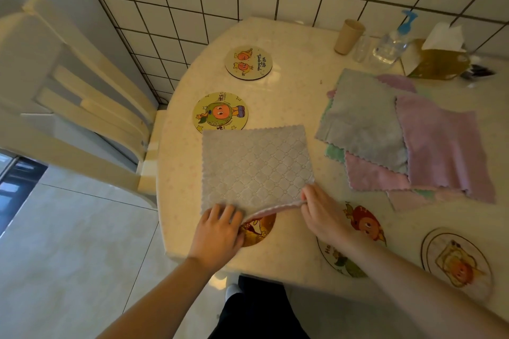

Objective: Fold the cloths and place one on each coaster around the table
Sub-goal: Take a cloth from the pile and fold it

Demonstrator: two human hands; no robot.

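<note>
A grey quilted cloth (254,166) lies spread near the table's front edge, with a pink underside showing along its near edge. My left hand (219,231) grips its near left corner. My right hand (321,213) pinches the near right corner and lifts that edge slightly. Under the lifted edge a brown coaster (260,230) peeks out. Round picture coasters lie around: a yellow one (220,111), a pale one (248,62), one with a red figure (366,224) partly under my right arm, and one at the right (457,263). A pile of grey, pink and green cloths (399,135) lies to the right.
A paper cup (348,36), a clear glass (362,48), a pump bottle (391,45) and a tissue box (438,59) stand at the table's back by the tiled wall. A cream chair (82,107) stands at the left, close to the table edge (161,173).
</note>
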